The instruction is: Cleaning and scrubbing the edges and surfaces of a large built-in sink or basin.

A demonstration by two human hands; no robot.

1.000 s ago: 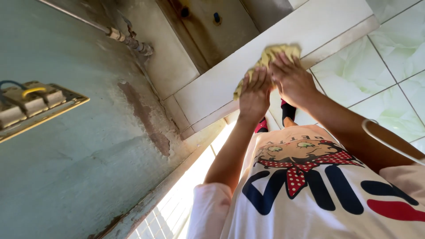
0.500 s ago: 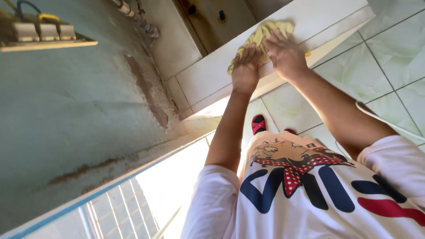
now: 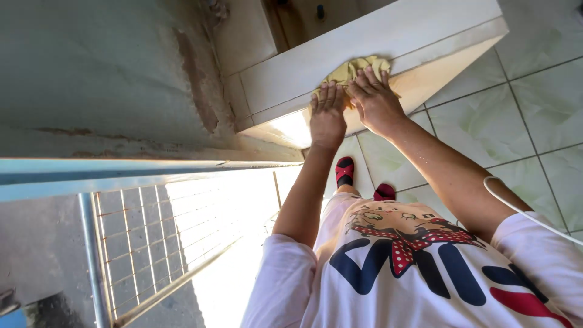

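A yellow cloth (image 3: 355,68) lies bunched on the top edge of a white tiled ledge (image 3: 388,36). My left hand (image 3: 327,116) presses flat on the cloth's left part, fingers together and pointing away from me. My right hand (image 3: 375,102) lies right beside it, fingers spread over the middle of the cloth. Both hands touch each other at the thumbs. Most of the cloth is hidden under my fingers.
Pale green floor tiles (image 3: 534,115) spread to the right. My feet in red and black footwear (image 3: 345,171) stand below the ledge. A stained green-grey wall (image 3: 103,67) rises at the left, with a metal window grille (image 3: 152,243) and bright light. A white cable (image 3: 522,209) crosses my right shoulder.
The view has tipped downward: the shelf on the wall left the frame and the window grille came in. Both hands stay pressed on the cloth at the ledge.
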